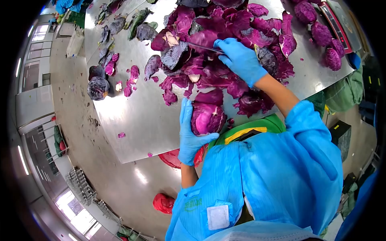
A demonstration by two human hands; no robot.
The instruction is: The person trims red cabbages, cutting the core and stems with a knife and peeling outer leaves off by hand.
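Observation:
My left hand [189, 132], in a blue glove, cups a red cabbage [208, 118] at the table's near edge, fingers along its left side and thumb below. One loose leaf stands up at the top of the cabbage. My right hand [239, 60], also gloved in blue, is closed around a knife; its thin blade [203, 47] points left over a heap of purple cabbage leaves [229, 24]. The knife's handle is hidden in the fist. A pale cut stem piece [171, 39] lies among the leaves near the blade.
The metal table [140, 116] carries dark outer leaves [116, 25] and a dark cabbage [98, 87] at its left edge. Several trimmed cabbages [321, 34] sit at the right beside a scale [335, 24]. A red bag [163, 203] lies on the floor.

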